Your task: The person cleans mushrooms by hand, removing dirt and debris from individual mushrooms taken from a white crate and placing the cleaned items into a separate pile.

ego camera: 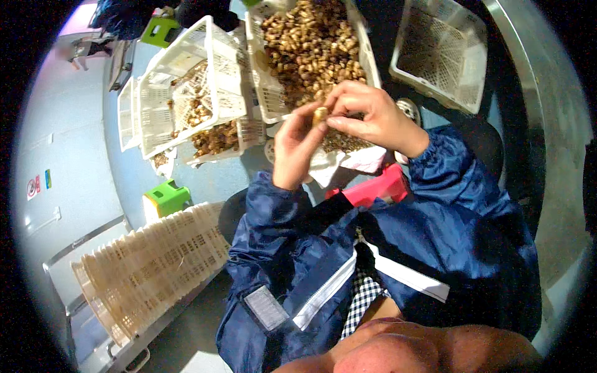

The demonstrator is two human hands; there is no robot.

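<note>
A small yellow-brown piece of produce (320, 114), which looks like a mushroom, is pinched between the thumb and fingers of my left hand (298, 142). My right hand (366, 114) meets it from the other side, its thumb and forefinger close together at the piece; whether they grip it is too small to tell. Beyond my hands stands a white plastic crate (368, 46) heaped with similar brown pieces (312, 51). Below my hands, small brown scraps (347, 141) lie beside a white cloth or bag (361, 160), partly hidden by my hands.
White crates (224, 88) with brown pieces stand at the left; another white crate (438, 60) is at the upper right. A pink stool (378, 186) is before my lap. Green stools (168, 196), a long stack of nested baskets (158, 261) and a metal surface (559, 154) flank me.
</note>
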